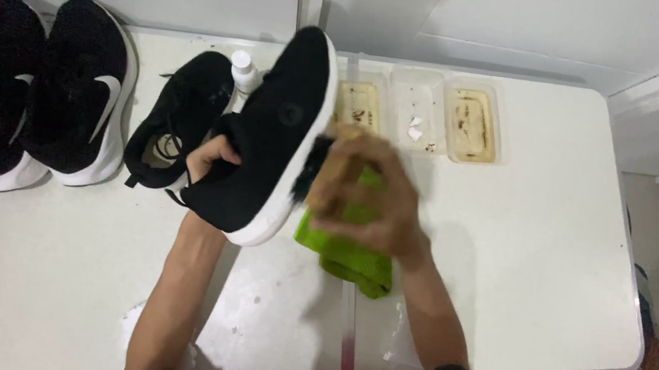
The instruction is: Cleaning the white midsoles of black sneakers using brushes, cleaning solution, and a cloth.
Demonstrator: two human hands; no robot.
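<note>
Three shallow rectangular trays of clear plastic stand in a row at the upper middle of the frame, on the far edge of the white table (pixel 552 260): the left tray (pixel 358 104) and the right tray (pixel 473 125) have a brownish residue inside, and the middle tray (pixel 416 112) holds only some small white scraps and dark crumbs. Near the centre, the left hand (pixel 211 155) is closed around the heel opening of a black shoe (pixel 272 141), which has a soft knitted upper and a smooth white sole and is lifted with the toe toward the top of the frame. The right hand (pixel 374 194) is blurred; its fingers are curled around a wooden brush (pixel 341 170), whose dark bristles are pressed against the white sole edge. Under this hand a bright green cloth (pixel 347 249) lies crumpled on the table. Behind the lifted shoe stand a small white bottle (pixel 243 69) and a second black shoe (pixel 180 114) with loose laces. At the upper left, one pair of black sneakers (pixel 50 95) with white soles rests side by side.
</note>
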